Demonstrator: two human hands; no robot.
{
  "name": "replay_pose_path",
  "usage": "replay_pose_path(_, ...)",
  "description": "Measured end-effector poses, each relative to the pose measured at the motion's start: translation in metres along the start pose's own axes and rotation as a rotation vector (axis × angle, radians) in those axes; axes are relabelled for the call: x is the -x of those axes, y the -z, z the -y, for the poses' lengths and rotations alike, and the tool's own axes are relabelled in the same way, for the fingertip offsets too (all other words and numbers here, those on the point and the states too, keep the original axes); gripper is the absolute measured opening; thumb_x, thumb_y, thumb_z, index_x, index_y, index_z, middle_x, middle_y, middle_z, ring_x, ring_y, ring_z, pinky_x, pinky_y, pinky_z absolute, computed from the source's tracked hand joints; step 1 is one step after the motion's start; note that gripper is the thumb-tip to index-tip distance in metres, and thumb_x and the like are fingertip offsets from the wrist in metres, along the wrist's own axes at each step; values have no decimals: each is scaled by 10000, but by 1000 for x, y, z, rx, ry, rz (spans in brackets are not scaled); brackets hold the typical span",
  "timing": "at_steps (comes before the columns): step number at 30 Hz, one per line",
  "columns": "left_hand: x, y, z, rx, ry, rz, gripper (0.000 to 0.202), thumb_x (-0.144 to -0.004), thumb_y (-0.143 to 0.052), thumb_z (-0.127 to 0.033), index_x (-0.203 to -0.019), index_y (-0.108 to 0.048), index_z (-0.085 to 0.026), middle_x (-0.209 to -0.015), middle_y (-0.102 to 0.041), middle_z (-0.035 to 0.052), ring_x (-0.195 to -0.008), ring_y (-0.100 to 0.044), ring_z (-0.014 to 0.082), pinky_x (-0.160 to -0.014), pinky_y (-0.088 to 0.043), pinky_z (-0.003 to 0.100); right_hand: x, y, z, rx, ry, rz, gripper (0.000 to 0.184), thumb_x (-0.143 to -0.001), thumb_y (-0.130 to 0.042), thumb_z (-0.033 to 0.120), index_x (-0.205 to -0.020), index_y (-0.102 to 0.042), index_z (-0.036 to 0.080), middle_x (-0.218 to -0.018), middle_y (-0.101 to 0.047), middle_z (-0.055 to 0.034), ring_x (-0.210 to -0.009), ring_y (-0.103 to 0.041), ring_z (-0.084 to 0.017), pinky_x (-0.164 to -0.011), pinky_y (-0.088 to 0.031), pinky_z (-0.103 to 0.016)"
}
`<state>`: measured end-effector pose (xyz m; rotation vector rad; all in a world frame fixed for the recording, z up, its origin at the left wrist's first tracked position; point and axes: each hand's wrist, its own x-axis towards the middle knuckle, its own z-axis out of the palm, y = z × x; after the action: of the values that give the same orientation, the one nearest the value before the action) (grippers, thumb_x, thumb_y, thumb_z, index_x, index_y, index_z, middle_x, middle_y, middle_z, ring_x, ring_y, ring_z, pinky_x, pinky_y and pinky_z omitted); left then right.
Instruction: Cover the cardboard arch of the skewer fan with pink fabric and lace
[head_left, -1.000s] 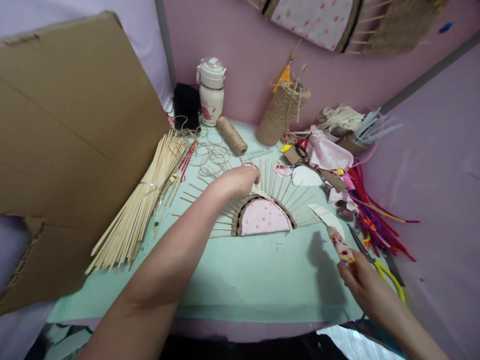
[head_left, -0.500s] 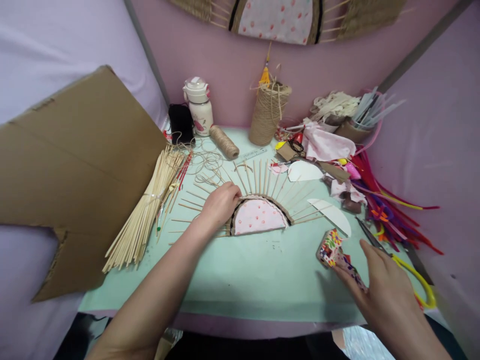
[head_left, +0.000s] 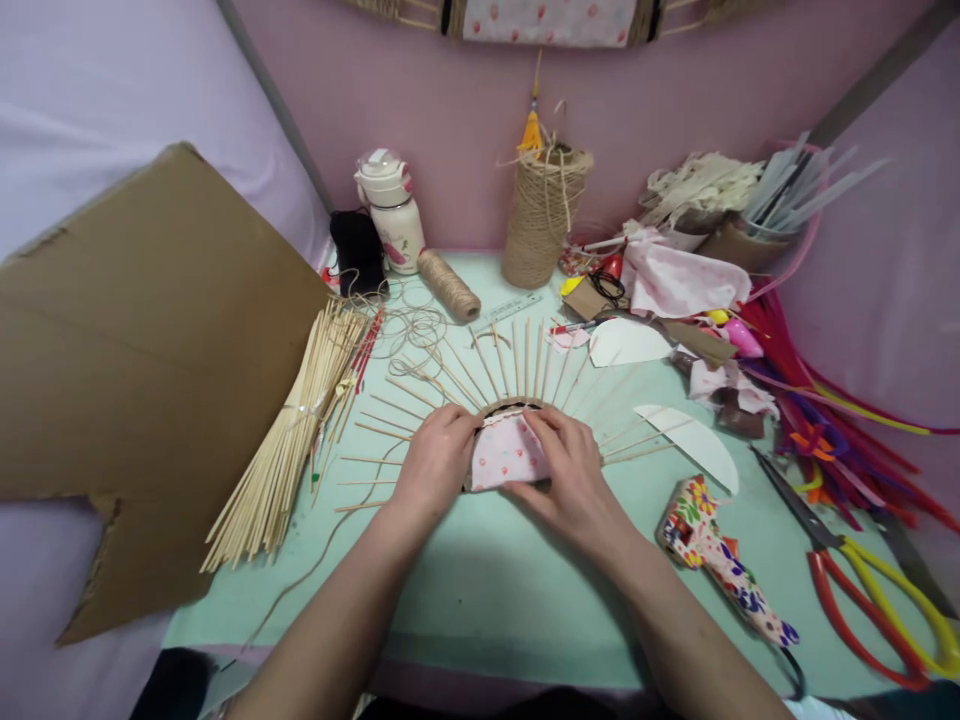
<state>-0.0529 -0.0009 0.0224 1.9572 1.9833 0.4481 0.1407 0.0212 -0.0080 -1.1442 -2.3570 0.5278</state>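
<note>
Head view: I log one worktop (head_left: pixel 487 600), pale green, with both of the person's hands at its middle.
Piece in hand: half-round fan base (head_left: pixel 504 458), pink spotted cloth with a brown rim, lying flat at the worktop's centre; thin sticks fan out from its far edge.
Left hand (head_left: pixel 433 468): fingers curled over the base's left edge, gripping it.
Right hand (head_left: pixel 574 482): fingers laid across the base's right half, thumb at the near edge, closed on the cloth.
Left of the hands: skewer bundle (head_left: pixel 292 440), tied, lying on a slant; cardboard sheet (head_left: pixel 150 350) leans beyond it.
Far side: twine cone (head_left: pixel 541 215) upright; twine spool (head_left: pixel 448 285) on its side; white bottle (head_left: pixel 390 215) near the wall.
Right of the hands: white card half-moon (head_left: pixel 694 440); patterned glue gun (head_left: pixel 712 555) just near of it; scissors (head_left: pixel 877 610) at the near right corner.
Far right: heap of pipe cleaners (head_left: pixel 825 440); I cannot tell each one apart.
</note>
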Motion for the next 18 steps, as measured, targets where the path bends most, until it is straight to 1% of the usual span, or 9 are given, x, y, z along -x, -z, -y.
replay_pose_path(2, 4, -2, 1, 9, 12, -10, 267, -943, -444, -172, -1024, -697, -203, -982, -685, 60, -956, -625, 182, -880, -505, 291, 3, 2, -2, 4, 25, 30, 712, -777, -721, 406, -1389, -422, 200, -1341, -479, -160, -1240, -435, -343, -1016, -402, -522)
replay_pose_path(4, 7, -4, 1, 12, 24, -6, 276, -950, -442, -185, -1100, -673, -210, -1003, -697, 55, -966, -627, 186, -888, -506, 300, 4, 2, -3, 18, 44, 42, 676, -767, -739, 387, -1350, -449, 202, -1320, -500, -156, -1222, -447, -343, -1004, -404, -522)
replay_pose_path(7, 14, -7, 2, 25, 33, -12, 320, -957, -433, -195, -1222, -612, -218, -1051, -712, 48, -975, -631, 187, -899, -504, 311, 3, 0, -4, 39, 49, 34, 630, -783, -728, 353, -1329, -457, 193, -1285, -530, -158, -1203, -466, -343, -995, -402, -523)
replay_pose_path(9, 20, -10, 2, 32, 25, -31, 343, -961, -420, -195, -1261, -584, -222, -1064, -715, 47, -977, -634, 184, -901, -504, 311, 3, -1, -3, 44, 45, 27, 623, -791, -720, 348, -1329, -455, 180, -1279, -538, -163, -1201, -472, -341, -995, -402, -519)
replay_pose_path(12, 28, -15, 1, 31, 7, -71, 362, -960, -410, -180, -1284, -565, -220, -1039, -720, 49, -960, -640, 184, -883, -509, 311, 3, -3, -3, 46, 38, 28, 632, -794, -722, 349, -1332, -446, 166, -1278, -541, -169, -1197, -478, -337, -990, -408, -507)
replay_pose_path(15, 33, -17, -1, 28, -17, -126, 348, -951, -416, -155, -1259, -574, -202, -1005, -723, 50, -926, -643, 183, -857, -517, 309, 4, -1, -2, 35, 46, 26, 635, -803, -718, 366, -1342, -437, 178, -1283, -542, -162, -1198, -481, -331, -989, -408, -507)
replay_pose_path(18, 33, -16, -3, 26, -62, -237, 312, -935, -451, -140, -1221, -570, -174, -1019, -714, 57, -935, -635, 188, -863, -516, 326, 3, 6, -1, -1, 70, -39, 585, -827, -692, 397, -1324, -465, 187, -1294, -545, -154, -1201, -486, -315, -989, -410, -495)
